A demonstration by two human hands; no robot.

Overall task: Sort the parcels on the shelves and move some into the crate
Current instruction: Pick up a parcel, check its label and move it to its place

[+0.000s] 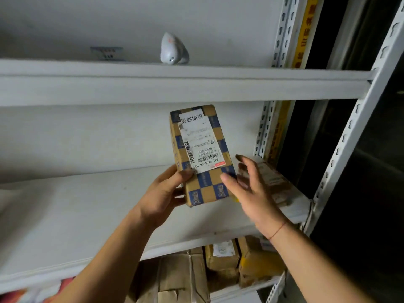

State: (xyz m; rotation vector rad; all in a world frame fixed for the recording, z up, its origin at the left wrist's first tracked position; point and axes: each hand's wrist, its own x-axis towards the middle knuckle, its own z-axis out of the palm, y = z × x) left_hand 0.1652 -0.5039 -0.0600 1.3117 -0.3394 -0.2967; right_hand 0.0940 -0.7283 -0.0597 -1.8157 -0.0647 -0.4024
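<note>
A brown cardboard parcel with blue checks and a white shipping label stands tilted above the middle shelf. My left hand grips its lower left edge, thumb on the front face. My right hand is at its lower right side with fingers spread and nearly straight, thumb touching the front. Behind my right hand another taped parcel lies on the shelf at its right end. No crate is in view.
A white pouch-like parcel and a flat label sit on the upper shelf. Several cardboard boxes fill the shelf below. White slotted uprights frame the right side, with darkness beyond.
</note>
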